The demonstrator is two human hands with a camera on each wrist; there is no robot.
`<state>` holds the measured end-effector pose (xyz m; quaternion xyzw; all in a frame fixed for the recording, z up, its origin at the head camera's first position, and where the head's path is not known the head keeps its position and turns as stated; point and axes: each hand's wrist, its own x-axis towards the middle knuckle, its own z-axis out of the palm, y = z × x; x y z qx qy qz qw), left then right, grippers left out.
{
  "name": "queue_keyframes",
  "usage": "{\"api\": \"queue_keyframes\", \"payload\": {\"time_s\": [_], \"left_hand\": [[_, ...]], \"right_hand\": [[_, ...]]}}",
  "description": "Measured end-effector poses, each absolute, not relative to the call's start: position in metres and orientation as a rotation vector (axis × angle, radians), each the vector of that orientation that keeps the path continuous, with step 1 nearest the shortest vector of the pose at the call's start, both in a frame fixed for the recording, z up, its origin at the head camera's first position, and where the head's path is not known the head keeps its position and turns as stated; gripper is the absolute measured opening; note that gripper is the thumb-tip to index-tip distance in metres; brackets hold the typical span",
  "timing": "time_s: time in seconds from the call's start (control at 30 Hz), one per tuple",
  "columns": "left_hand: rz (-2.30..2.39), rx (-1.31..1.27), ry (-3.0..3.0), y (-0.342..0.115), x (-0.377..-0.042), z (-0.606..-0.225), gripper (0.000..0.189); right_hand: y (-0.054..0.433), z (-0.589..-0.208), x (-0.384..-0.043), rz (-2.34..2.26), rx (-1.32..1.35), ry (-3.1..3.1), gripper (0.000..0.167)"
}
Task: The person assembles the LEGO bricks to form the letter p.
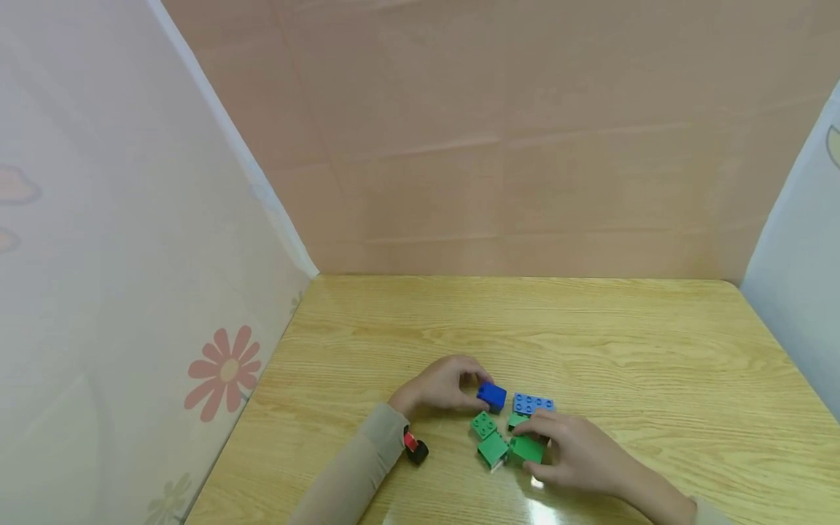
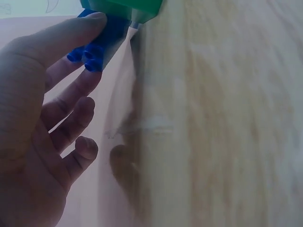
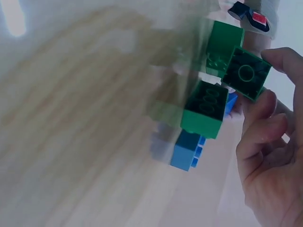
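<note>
Table (image 1: pixel 590 313): yellowish wood grain, glossy, glare (image 1: pixel 542 510) at the bottom of the head view. Walls: creased tan sheet (image 1: pixel 512 146) at back, pale left wall (image 1: pixel 125 240) with a printed red flower (image 1: pixel 228 370), pale right wall (image 1: pixel 803 255). Left hand (image 1: pixel 442 383): thumb and fingertip clamped on dark blue brick (image 1: pixel 492 397), other fingers bent, off it. Right hand (image 1: pixel 584 452): thumb and fingers pinch a green brick (image 1: pixel 527 450), hollow underside visible in the right wrist view. Light blue brick (image 1: pixel 534 403) sits studs up on the table between the hands, just beyond the right fingers; more green bricks (image 1: pixel 483 424) nearby.
</note>
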<state>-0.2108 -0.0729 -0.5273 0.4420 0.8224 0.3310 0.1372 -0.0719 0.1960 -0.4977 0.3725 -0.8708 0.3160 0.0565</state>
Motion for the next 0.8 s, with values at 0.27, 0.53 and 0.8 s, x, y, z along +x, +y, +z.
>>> {"api": "queue_keyframes", "payload": {"time_s": [0.27,0.53,0.8], "left_hand": [[0.977,1.264,2.412,-0.072,-0.212,-0.520,0.034],[0.983,1.238,2.464,-0.069,-0.217,-0.516,0.033],[0.986,1.242,2.497,-0.064,-0.223,-0.513,0.032]], "right_hand": [[0.204,-0.493,-0.080,1.152,1.085,-2.565,0.045],[0.212,-0.492,-0.095,1.152,1.009,-2.533,0.044],[0.220,-0.488,-0.110,1.211,0.887,-2.546,0.042]]}}
